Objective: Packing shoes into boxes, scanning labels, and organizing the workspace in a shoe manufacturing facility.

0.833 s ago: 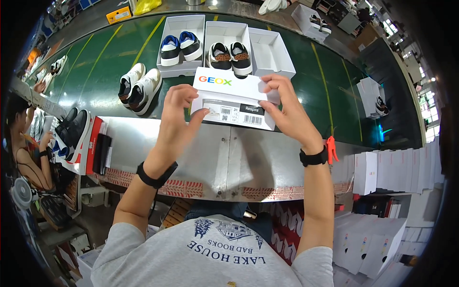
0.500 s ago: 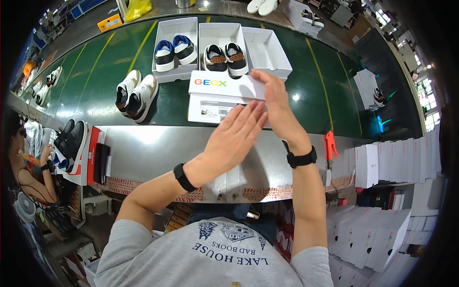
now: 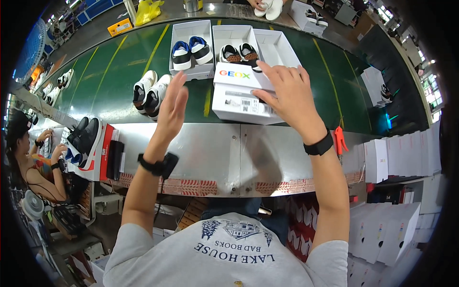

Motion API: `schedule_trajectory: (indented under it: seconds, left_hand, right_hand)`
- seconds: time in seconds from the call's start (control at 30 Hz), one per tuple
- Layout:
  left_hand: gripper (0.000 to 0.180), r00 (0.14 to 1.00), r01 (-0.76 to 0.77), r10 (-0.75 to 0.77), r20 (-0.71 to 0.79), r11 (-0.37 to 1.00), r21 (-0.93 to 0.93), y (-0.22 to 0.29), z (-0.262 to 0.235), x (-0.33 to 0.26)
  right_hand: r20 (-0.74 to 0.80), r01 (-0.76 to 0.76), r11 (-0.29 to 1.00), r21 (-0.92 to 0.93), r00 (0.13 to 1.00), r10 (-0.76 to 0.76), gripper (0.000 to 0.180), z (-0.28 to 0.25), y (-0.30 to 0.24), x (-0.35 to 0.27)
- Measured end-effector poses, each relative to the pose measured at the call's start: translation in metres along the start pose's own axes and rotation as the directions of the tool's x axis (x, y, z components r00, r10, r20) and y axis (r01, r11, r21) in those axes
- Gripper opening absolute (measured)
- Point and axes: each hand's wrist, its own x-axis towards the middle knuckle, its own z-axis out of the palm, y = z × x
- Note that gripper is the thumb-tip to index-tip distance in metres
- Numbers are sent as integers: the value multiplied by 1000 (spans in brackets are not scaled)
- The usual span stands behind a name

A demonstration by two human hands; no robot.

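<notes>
A closed white shoebox [image 3: 239, 95] with a label on its near side sits on the green conveyor belt [image 3: 114, 71] at its near edge. My right hand [image 3: 287, 93] rests flat on the box's right part, fingers spread. My left hand [image 3: 171, 106] hangs open in the air to the left of the box, touching nothing, close to a loose pair of white shoes [image 3: 149, 92] on the belt.
Behind the closed box stand an open box with blue and white shoes [image 3: 191, 50] and an open box with dark shoes [image 3: 236, 52], its lid [image 3: 277, 48] beside it. A metal ledge [image 3: 215, 153] runs in front. Flat white cartons [image 3: 401, 160] are stacked right. A person [image 3: 33, 162] sits left.
The box went from being held up in both hands to resting on the belt. My left hand let go and moved left, away from it. My right hand stays on top.
</notes>
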Motion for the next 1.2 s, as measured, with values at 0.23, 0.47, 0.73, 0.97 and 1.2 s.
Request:
schedule_trajectory:
  seconds: [0.23,0.47,0.73,0.97,1.2]
  left_hand:
    - [63,942,279,-336,-1,783,-556,26,100,38]
    - [44,990,10,-4,138,999,-43,59,102,-32]
    - [39,769,-373,125,627,884,281,43,-29,-103]
    - [40,717,-452,108,689,824,341,17,-75,-113]
    - [35,977,-156,4,212,694,703,-78,-123,-31]
  right_hand:
    - [33,94,973,-210,995,-89,53,-1,-12,-19]
    - [-47,-369,904,-214,929,368,58,-40,7,-69]
    - [592,-594,-389,704,190,783,54,-17,-10,-237]
    - [613,-286,-558,779,155,775,27,20,-46,-291]
    - [680,-949,-190,251,33,733,27,-19,-26,-301]
